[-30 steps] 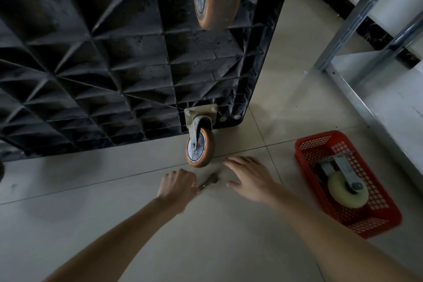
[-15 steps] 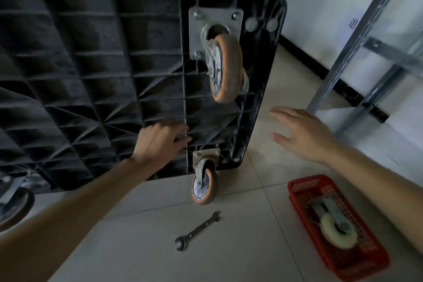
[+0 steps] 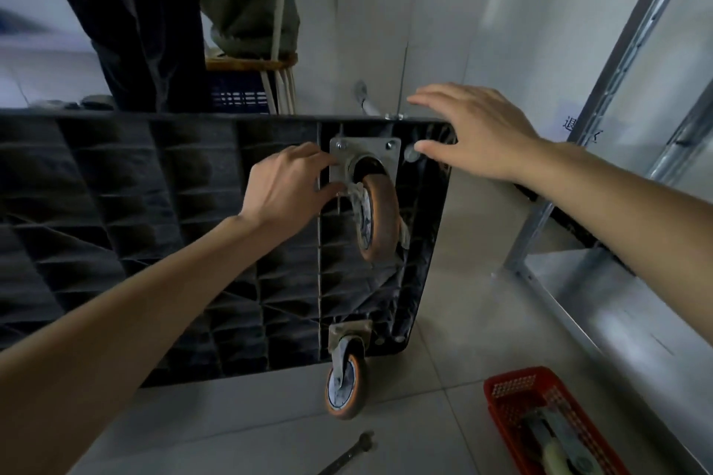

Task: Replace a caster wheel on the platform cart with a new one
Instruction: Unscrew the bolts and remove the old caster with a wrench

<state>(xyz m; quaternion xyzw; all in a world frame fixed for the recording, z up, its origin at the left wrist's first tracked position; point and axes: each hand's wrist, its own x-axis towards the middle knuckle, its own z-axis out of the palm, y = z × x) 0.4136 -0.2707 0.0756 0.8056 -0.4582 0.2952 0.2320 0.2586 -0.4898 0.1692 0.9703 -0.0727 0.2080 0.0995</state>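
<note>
Cart tipped on edge, underside facing the camera. Left hand, fingers loosely bent, touches the upper caster mount plate; right hand hovers spread beside it. Wrench lies on floor below the caster; new caster in red basket lower right. Step judged: locating bolts; next needs the wrench.

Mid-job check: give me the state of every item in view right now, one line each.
platform cart: tipped on its edge, ribbed underside facing the camera.
upper caster: bolted on by its plate.
lower caster: mounted, wheel on the floor.
wrench: lying on the floor, untouched.
red basket: on the floor, holding the pale new caster.
left hand: fingers at the upper caster's plate.
right hand: open, at the cart's top corner.
</note>
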